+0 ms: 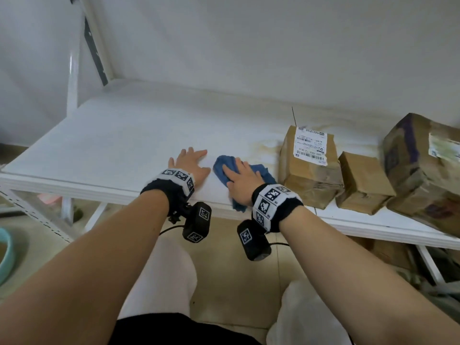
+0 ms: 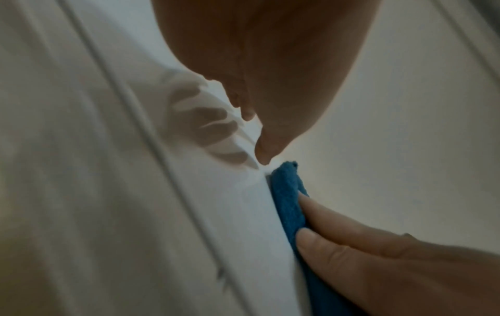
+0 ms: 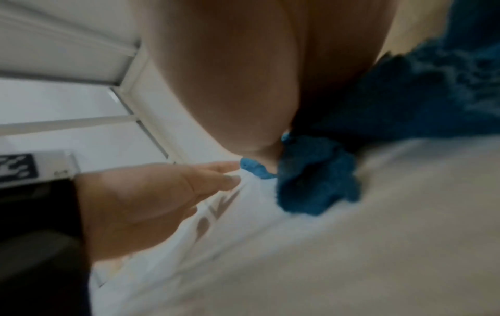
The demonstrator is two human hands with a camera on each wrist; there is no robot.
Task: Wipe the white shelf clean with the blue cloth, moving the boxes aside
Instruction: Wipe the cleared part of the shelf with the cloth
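Note:
The white shelf (image 1: 119, 135) runs across the head view, with yellowish stains near its back right. On its front middle lies the crumpled blue cloth (image 1: 221, 168), and my right hand (image 1: 239, 178) presses flat on it with straight fingers. My left hand (image 1: 189, 160) rests flat on the bare shelf just left of the cloth, fingers spread. Three brown cardboard boxes stand at the right: a labelled box (image 1: 308, 165), a small box (image 1: 361, 183) and a large worn box (image 1: 423, 165). The left wrist view shows the cloth (image 2: 286, 198) under right fingers (image 2: 338, 231). The right wrist view shows the cloth (image 3: 319, 175) under my palm.
The shelf's white metal upright (image 1: 72, 78) stands at the back left, against a white wall. Below the shelf are a tiled floor, more cardboard at the lower right (image 1: 388, 252) and a teal bowl (image 1: 5, 257) at the far left edge.

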